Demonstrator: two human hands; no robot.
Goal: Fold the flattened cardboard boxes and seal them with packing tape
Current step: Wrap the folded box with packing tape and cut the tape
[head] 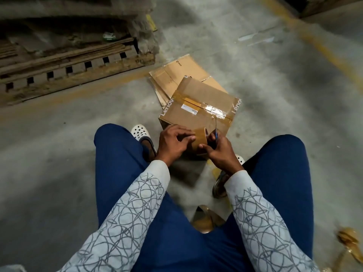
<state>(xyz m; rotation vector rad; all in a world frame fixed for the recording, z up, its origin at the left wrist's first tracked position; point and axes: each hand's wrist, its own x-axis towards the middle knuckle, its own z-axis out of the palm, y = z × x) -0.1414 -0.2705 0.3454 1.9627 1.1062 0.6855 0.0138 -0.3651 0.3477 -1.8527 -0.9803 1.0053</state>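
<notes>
Now left hand [172, 143] and right hand [223, 153] around tape roll [198, 138]

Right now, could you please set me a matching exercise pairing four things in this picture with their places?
Things:
1. brown packing tape roll
2. taped brown cardboard box
3. flattened brown cardboard sheets
4. slatted wooden pallet

Places:
A. lying flat behind the box
B. far upper left of the view
C. gripped by the left hand and right hand
D. standing just beyond both hands

Pairs: 1-C, 2-D, 3-A, 4-B.
</notes>
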